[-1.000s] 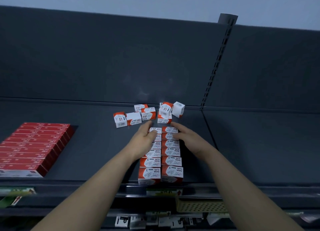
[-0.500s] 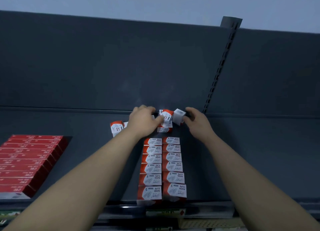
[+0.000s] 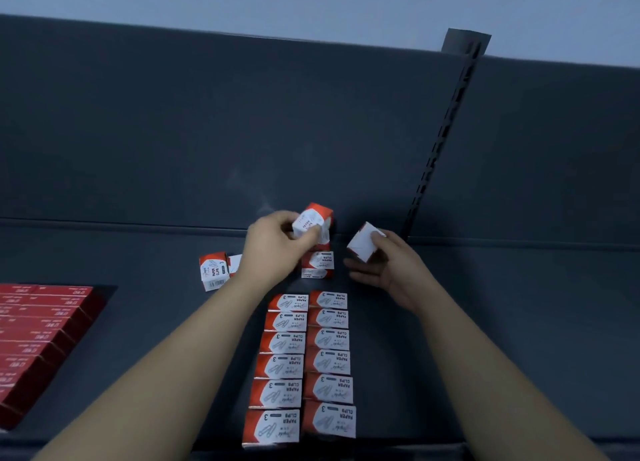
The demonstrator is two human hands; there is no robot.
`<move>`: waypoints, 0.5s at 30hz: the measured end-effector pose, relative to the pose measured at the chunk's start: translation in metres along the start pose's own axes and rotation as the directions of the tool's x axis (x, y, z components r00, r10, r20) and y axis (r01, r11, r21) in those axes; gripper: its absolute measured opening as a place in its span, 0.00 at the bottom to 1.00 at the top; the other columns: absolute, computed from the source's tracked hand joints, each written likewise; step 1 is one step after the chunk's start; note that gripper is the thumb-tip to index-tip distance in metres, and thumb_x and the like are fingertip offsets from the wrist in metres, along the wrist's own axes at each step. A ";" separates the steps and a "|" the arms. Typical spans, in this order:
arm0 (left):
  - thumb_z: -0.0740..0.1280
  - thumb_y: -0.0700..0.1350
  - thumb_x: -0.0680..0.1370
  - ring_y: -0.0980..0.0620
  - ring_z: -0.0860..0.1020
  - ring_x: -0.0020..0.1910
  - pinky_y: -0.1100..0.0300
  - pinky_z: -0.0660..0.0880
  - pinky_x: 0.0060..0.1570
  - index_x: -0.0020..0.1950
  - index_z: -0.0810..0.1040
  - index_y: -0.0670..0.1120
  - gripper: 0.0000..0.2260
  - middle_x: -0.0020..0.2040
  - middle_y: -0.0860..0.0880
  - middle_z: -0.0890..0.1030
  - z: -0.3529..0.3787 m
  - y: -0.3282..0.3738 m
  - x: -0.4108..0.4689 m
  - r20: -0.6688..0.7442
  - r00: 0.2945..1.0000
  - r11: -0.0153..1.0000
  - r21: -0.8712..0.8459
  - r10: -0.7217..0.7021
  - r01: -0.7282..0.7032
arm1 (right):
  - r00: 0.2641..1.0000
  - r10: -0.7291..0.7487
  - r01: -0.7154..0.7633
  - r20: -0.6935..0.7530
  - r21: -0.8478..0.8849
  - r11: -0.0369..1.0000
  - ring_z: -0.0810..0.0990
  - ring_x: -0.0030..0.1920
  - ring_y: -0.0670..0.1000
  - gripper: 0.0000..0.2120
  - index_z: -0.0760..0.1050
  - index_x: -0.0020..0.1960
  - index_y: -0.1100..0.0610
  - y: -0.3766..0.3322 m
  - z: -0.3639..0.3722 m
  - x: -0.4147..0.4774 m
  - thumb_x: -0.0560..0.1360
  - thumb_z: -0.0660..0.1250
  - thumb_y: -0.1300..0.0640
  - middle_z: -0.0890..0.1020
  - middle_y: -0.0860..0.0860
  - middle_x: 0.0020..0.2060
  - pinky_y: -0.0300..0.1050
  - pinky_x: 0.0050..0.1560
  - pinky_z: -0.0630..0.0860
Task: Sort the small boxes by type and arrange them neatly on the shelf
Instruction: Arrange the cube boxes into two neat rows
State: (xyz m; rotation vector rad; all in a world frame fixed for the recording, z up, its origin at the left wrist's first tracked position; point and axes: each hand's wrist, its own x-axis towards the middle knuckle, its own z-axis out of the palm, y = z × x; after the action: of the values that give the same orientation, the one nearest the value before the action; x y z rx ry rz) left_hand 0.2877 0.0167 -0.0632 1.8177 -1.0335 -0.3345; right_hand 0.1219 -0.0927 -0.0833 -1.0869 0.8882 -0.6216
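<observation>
The dark grey shelf [image 3: 485, 322] spreads flat and smooth in front of me. A matte back panel [image 3: 207, 131] of the same colour rises behind it, and a slotted upright [image 3: 440, 142] runs up the panel on my right.

At the far left of the shelf lies a block of flat red boxes [image 3: 38, 325], long and thin, packed edge to edge in a tidy run. Straight ahead, the paper clip boxes [image 3: 304, 360] sit in two rows side by side, six in each. They touch one another, and their red-and-white printed card tops face up.

Behind those rows, near the back panel, my left hand [image 3: 273, 249] grips a small red and white box [image 3: 313, 220] between thumb and curled fingers, and the box is tilted. Just to the right, my right hand [image 3: 391, 266] holds a second small box [image 3: 363, 242] with the thumb on it and the fingers below. This box is tilted too, and a plain white face shows.

Under the box in my left hand, resting boxes [image 3: 318, 261] of the same card sit on the shelf; how many I cannot tell. Left of my left wrist a loose box [image 3: 213, 270] stands upright with its barcode towards me. Another box [image 3: 234, 263] sits just beside it, half hidden by my hand.
</observation>
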 end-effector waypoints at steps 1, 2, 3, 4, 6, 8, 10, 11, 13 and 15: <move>0.72 0.50 0.74 0.59 0.82 0.39 0.69 0.77 0.37 0.53 0.80 0.50 0.10 0.43 0.55 0.83 -0.004 0.003 -0.006 0.001 0.999 0.990 -0.135 -0.036 0.035 | 1.000 0.006 -0.007 0.017 0.028 1.000 0.85 0.47 0.58 0.10 0.73 0.60 0.53 0.000 -0.002 -0.004 0.81 0.59 0.53 0.83 0.57 0.50 0.55 0.48 0.81; 0.72 0.47 0.74 0.57 0.83 0.41 0.68 0.78 0.38 0.55 0.79 0.49 0.11 0.46 0.54 0.83 -0.008 0.005 -0.012 0.029 0.997 0.959 -0.271 -0.077 0.082 | 0.999 0.014 -0.015 0.029 0.054 0.998 0.85 0.45 0.57 0.10 0.73 0.60 0.52 0.001 -0.004 -0.007 0.80 0.60 0.52 0.83 0.56 0.49 0.52 0.46 0.80; 0.72 0.44 0.74 0.55 0.84 0.42 0.65 0.80 0.40 0.57 0.79 0.48 0.12 0.48 0.52 0.83 -0.013 0.006 -0.018 0.071 0.991 0.912 -0.388 -0.115 0.134 | 0.999 0.024 -0.028 0.040 0.081 0.996 0.84 0.44 0.55 0.11 0.73 0.60 0.52 0.001 -0.005 -0.011 0.80 0.61 0.50 0.84 0.56 0.48 0.49 0.44 0.79; 0.72 0.40 0.74 0.54 0.84 0.43 0.62 0.81 0.41 0.58 0.78 0.48 0.13 0.50 0.51 0.82 -0.017 0.005 -0.024 0.109 0.984 0.868 -0.464 -0.144 0.178 | 0.998 0.037 -0.043 0.056 0.114 0.993 0.83 0.42 0.54 0.12 0.74 0.60 0.52 0.001 -0.006 -0.016 0.79 0.62 0.49 0.84 0.55 0.47 0.48 0.43 0.77; 0.72 0.37 0.73 0.53 0.84 0.44 0.62 0.81 0.41 0.58 0.79 0.49 0.15 0.51 0.51 0.82 -0.022 -0.001 -0.037 0.148 0.972 0.837 -0.495 -0.183 0.233 | 0.994 0.036 -0.053 0.102 0.163 0.985 0.82 0.42 0.54 0.12 0.76 0.59 0.52 0.003 -0.009 -0.024 0.77 0.63 0.50 0.84 0.56 0.49 0.45 0.44 0.76; 0.72 0.37 0.73 0.54 0.83 0.45 0.63 0.79 0.40 0.58 0.79 0.52 0.16 0.51 0.52 0.82 -0.028 -0.008 -0.049 0.154 0.965 0.842 -0.474 -0.211 0.259 | 0.990 -0.020 -0.005 0.141 0.177 0.984 0.82 0.45 0.52 0.11 0.76 0.58 0.54 0.007 -0.011 -0.034 0.76 0.65 0.58 0.82 0.56 0.51 0.44 0.49 0.76; 0.71 0.36 0.74 0.54 0.83 0.47 0.63 0.79 0.40 0.59 0.77 0.51 0.17 0.52 0.51 0.82 -0.033 -0.013 -0.059 0.163 0.960 0.832 -0.480 -0.229 0.279 | 0.984 -0.079 0.048 0.159 0.193 0.980 0.82 0.49 0.51 0.18 0.75 0.60 0.56 0.012 -0.012 -0.046 0.71 0.67 0.66 0.82 0.56 0.52 0.43 0.54 0.77; 0.70 0.36 0.74 0.54 0.83 0.47 0.64 0.79 0.39 0.60 0.76 0.50 0.18 0.52 0.51 0.82 -0.036 -0.013 -0.065 0.174 0.957 0.824 -0.488 -0.234 0.290 | 0.982 -0.095 0.066 0.165 0.175 0.982 0.82 0.50 0.51 0.23 0.74 0.62 0.57 0.014 -0.011 -0.053 0.68 0.68 0.69 0.82 0.56 0.53 0.42 0.54 0.78; 0.70 0.34 0.74 0.54 0.83 0.46 0.65 0.78 0.37 0.61 0.75 0.48 0.18 0.52 0.50 0.82 -0.041 -0.014 -0.076 0.195 0.953 0.818 -0.492 -0.232 0.299 | 0.980 -0.113 0.105 0.166 0.058 0.993 0.82 0.54 0.52 0.24 0.74 0.61 0.57 0.017 -0.009 -0.067 0.68 0.68 0.73 0.82 0.55 0.54 0.42 0.53 0.78; 0.70 0.34 0.74 0.53 0.83 0.47 0.66 0.78 0.38 0.59 0.76 0.47 0.17 0.52 0.49 0.83 -0.048 -0.015 -0.087 0.213 0.953 0.814 -0.499 -0.217 0.297 | 0.979 -0.128 0.139 0.160 -0.060 0.988 0.82 0.54 0.50 0.22 0.76 0.59 0.56 0.019 -0.006 -0.082 0.69 0.68 0.74 0.83 0.52 0.52 0.42 0.53 0.78</move>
State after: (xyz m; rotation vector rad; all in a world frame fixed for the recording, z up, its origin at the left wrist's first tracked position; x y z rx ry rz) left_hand 0.2724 0.1154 -0.0710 1.4355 -0.6926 -0.8463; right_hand 0.0741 -0.0229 -0.0775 -1.2497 0.7102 -0.6101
